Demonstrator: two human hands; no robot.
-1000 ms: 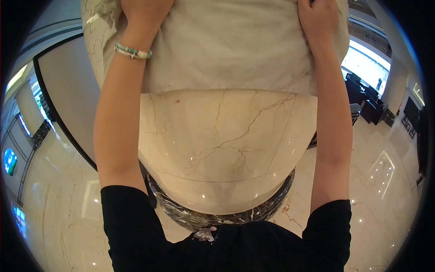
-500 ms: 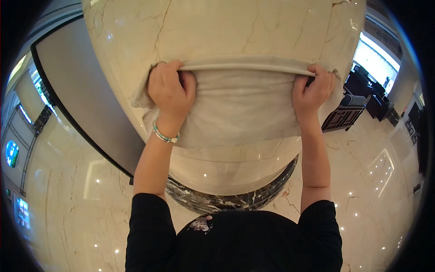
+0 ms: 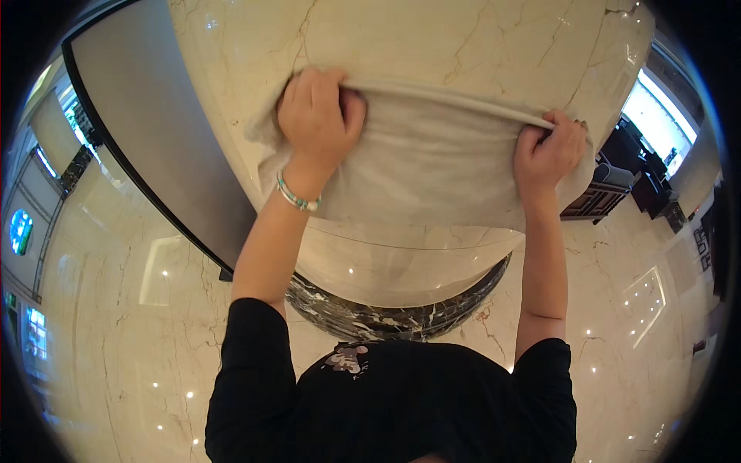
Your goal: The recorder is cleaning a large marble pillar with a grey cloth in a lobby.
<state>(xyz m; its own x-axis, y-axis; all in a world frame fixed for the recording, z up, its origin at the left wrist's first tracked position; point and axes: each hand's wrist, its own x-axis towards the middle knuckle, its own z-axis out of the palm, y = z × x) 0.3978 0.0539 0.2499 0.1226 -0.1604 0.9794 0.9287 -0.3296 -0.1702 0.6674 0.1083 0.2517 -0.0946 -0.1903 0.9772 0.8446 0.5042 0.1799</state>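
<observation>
Closest in, black shirt point(image 3: 432, 401) with a small chest print, then bare forearms point(image 3: 268, 245) reaching up and forward. Left hand point(image 3: 318, 116), with a bead bracelet point(image 3: 296, 194) at the wrist, clamped on the top edge of a pale cloth point(image 3: 440, 166); right hand point(image 3: 549, 157) clamped likewise near the far end of that edge. Well apart, fingers curled over, thumbs turned inward, left higher than right, giving a slant down to the right.

Probably best to level both grips, pull evenly outward and press flat to the curve. Worth gathering in the loose ends outside each fist; likely to bunch or fold under otherwise.

Spread between both hands, in front of a round cream marble column point(image 3: 417, 35): grey-beige, soft-looking, matte, with a rounded fold or roll along the top. Creased crosswise below, crumpled past the left fist, hanging down to a gently bowed lower hem. Cannot tell how much actually touches stone.

Lower down, dark veined base point(image 3: 401, 318) around the column foot. Beyond, glossy floor point(image 3: 147, 339), black-framed grey panel point(image 3: 154, 127) off left, lattice-sided chair point(image 3: 598, 197) off right, bright screen point(image 3: 656, 116) farther back.
</observation>
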